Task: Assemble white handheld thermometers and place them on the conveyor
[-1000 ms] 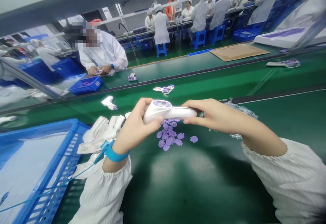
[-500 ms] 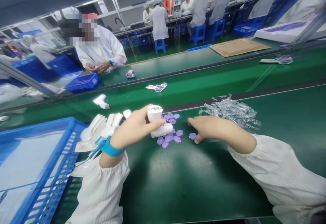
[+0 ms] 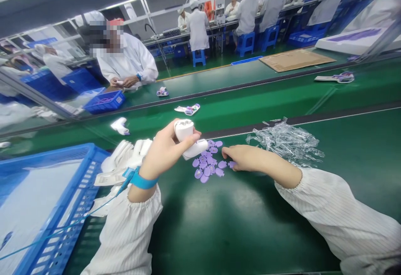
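My left hand (image 3: 163, 152) is closed around a white plastic device housing (image 3: 188, 138), held upright just above the green bench. A blue strap circles that wrist. Right beside it lies a small heap of purple plastic buttons (image 3: 207, 164). My right hand (image 3: 247, 158) rests low on the bench with its fingertips pinched on one purple button (image 3: 232, 165) at the heap's right edge.
A pile of white housings (image 3: 125, 158) lies left of my left hand, beside a blue crate (image 3: 72, 195). Crumpled clear plastic bags (image 3: 286, 140) sit to the right. Assembled units ride the green conveyor (image 3: 250, 99) beyond. A co-worker in white sits across it.
My right hand let go of the housing, dropped to the bench and slid left onto the purple buttons. My left hand turned the housing upright and kept it.
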The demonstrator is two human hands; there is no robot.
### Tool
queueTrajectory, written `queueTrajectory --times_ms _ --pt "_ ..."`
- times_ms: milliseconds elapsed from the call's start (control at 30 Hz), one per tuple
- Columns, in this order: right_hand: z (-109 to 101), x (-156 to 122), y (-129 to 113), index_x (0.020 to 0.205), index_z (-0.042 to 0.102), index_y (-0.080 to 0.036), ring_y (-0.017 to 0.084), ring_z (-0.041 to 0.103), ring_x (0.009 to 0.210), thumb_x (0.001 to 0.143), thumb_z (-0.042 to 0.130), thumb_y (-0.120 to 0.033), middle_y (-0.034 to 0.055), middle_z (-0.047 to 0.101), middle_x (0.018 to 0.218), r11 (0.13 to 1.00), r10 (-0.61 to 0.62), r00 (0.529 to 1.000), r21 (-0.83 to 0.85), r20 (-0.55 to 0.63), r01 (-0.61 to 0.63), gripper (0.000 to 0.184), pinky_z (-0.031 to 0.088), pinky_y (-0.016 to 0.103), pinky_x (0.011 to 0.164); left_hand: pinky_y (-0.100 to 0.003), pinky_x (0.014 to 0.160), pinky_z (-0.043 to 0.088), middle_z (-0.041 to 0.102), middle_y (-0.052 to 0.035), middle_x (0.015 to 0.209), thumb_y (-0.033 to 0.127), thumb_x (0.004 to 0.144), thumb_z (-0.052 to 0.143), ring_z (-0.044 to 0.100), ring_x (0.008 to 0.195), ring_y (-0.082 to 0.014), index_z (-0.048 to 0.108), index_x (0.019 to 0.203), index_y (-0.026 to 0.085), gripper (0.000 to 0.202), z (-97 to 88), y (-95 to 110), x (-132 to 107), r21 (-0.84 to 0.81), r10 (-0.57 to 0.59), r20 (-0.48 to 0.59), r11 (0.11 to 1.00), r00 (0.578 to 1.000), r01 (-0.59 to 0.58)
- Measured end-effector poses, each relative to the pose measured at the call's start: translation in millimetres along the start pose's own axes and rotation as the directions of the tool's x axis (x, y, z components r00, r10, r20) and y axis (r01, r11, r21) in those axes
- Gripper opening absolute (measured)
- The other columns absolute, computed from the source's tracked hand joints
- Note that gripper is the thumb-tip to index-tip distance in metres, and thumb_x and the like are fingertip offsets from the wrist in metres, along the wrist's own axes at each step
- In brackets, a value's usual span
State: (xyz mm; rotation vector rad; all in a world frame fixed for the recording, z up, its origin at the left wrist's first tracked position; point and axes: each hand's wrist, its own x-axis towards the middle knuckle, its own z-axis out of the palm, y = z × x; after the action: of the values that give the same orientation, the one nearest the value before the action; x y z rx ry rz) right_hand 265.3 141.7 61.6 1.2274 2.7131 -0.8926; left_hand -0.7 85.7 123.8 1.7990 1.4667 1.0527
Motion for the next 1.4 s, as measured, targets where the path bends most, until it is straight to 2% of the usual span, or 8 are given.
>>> queueTrajectory --times_ms 200,367,500,600,833,1067,1267,1400 --pt "-7 6 0 0.079 0.061 -0.025 0.023 0.063 0.065 0.08 0.077 -0.016 0.0058 0.068 0.084 0.997 0.067 0.991 0.037 0.114 -0.072 0.018 0.048 0.04 0.058 -0.035 0.082 0.055 0.08 -0.0038 0.109 0.055 0.098 0.076 0.075 0.099 -0.0249 0.073 0.105 0.022 0.035 2.5 -4 1 0.052 0.022 0.004 0.998 1.0 -0.022" --pt "-29 -3 -12 0.084 0.062 -0.024 0.023 0.066 0.07 0.095 0.069 -0.024 0.0049 0.072 0.084 0.985 -0.027 0.993 0.175 0.113 0.007 0.012 0.048 0.037 0.061 -0.033 0.082 0.056 0.081 -0.0014 0.107 0.053 0.097 0.077 0.076 0.098 -0.0239 0.073 0.106 0.023 0.032 5.2 -9 2 0.094 0.074 0.147 0.992 0.986 -0.089" --pt "-48 -29 -35 0.113 0.068 -0.025 0.018 0.07 0.063 0.103 0.067 -0.048 0.0011 0.075 0.087 0.854 0.009 0.977 0.51 -0.214 0.103 0.025 0.051 0.031 0.055 -0.031 0.082 0.056 0.082 0.0005 0.105 0.049 0.096 0.079 0.076 0.094 -0.0211 0.074 0.108 0.024 0.028 12.0 -6 0 0.096 0.114 0.27 0.985 0.956 -0.145" --pt "-52 -46 -57 0.13 0.064 -0.027 0.016 0.068 0.058 0.099 0.075 -0.051 -0.0028 0.071 0.077 0.759 0.114 0.856 0.601 -0.504 0.252 0.04 0.053 0.028 0.053 -0.03 0.082 0.056 0.082 -0.0003 0.104 0.043 0.096 0.081 0.076 0.091 -0.02 0.074 0.109 0.022 0.025 20.6 -2 -4 0.047 0.19 0.294 0.976 0.937 -0.212" --pt "-41 -53 -83 0.104 0.069 -0.023 0.017 0.073 0.056 0.09 0.087 -0.049 -0.0014 0.072 0.069 0.541 0.045 0.909 0.775 -0.414 0.327 0.035 0.058 0.027 0.051 -0.025 0.069 0.055 0.079 -0.0006 0.09 0.039 0.098 0.08 0.074 0.077 -0.0165 0.075 0.106 0.021 0.02 29.1 4 -15 -0.057 0.347 0.276 0.937 0.896 -0.345" --pt "-34 -51 -81 0.106 0.075 -0.024 0.013 0.067 0.053 0.1 0.076 -0.042 -0.0028 0.071 0.066 0.682 -0.03 0.907 0.655 -0.42 0.326 0.019 0.052 0.025 0.051 -0.024 0.068 0.055 0.08 -0.001 0.09 0.033 0.098 0.08 0.074 0.074 -0.0157 0.073 0.106 0.02 0.017 28.2 6 -16 -0.052 0.341 0.29 0.939 0.894 -0.341" --pt "-28 -45 -71 0.115 0.081 -0.028 0.016 0.072 0.084 0.105 0.069 -0.026 0.0028 0.077 0.101 0.874 -0.26 0.726 0.166 -0.636 0.457 0.016 0.056 0.027 0.071 -0.027 0.07 0.051 0.079 -0.001 0.087 0.038 0.099 0.077 0.071 0.073 -0.0161 0.075 0.107 0.019 0.021 26.0 5 -17 0.022 0.329 0.317 0.935 0.89 -0.353" --pt "-29 -47 -71 0.115 0.08 -0.025 0.017 0.069 0.084 0.1 0.076 -0.026 0.0046 0.072 0.104 0.892 -0.337 0.73 0.047 -0.595 0.45 0.016 0.053 0.027 0.067 -0.026 0.063 0.045 0.075 0.0016 0.081 0.034 0.099 0.071 0.066 0.066 -0.0146 0.074 0.106 0.019 0.017 25.3 7 -16 0.09 0.28 0.392 0.936 0.876 -0.34"
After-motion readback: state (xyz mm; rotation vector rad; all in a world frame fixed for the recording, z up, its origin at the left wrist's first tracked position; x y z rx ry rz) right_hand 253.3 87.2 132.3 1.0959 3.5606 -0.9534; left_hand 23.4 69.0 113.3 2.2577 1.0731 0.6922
